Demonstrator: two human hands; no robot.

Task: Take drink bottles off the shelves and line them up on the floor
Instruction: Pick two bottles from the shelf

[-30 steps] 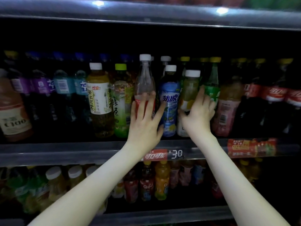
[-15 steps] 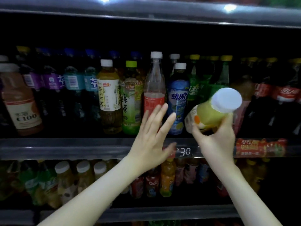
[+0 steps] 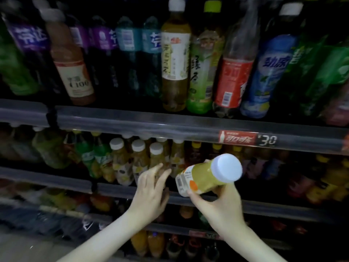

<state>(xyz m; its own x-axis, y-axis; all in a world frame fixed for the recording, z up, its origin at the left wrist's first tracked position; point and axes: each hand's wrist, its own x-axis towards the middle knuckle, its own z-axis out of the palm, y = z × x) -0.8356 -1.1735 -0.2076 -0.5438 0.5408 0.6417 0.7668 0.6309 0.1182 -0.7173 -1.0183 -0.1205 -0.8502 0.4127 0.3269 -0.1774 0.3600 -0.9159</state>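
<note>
My right hand [image 3: 222, 207] grips a yellow-green juice bottle [image 3: 204, 177] with a wide white cap, tilted so the cap points toward me, in front of the second shelf. My left hand [image 3: 151, 193] is open with fingers spread, holding nothing, just in front of a row of white-capped yellow juice bottles [image 3: 139, 163] on the second shelf. On the upper shelf stand a brown tea bottle [image 3: 175, 59], a green tea bottle [image 3: 203, 72], a clear bottle with a red label [image 3: 233, 76] and a blue-labelled bottle [image 3: 268, 72].
Grey shelf rails run across the view; the upper rail [image 3: 132, 121] carries a red price tag [image 3: 247, 139]. Purple and teal bottles [image 3: 113, 40] fill the upper left. Lower shelves hold orange and dark bottles [image 3: 149, 242]. A strip of floor [image 3: 24, 248] shows bottom left.
Both hands have dropped from the upper shelf to the second shelf, the right one carrying the juice bottle it pulled out. The view has tilted down and moved closer.
</note>
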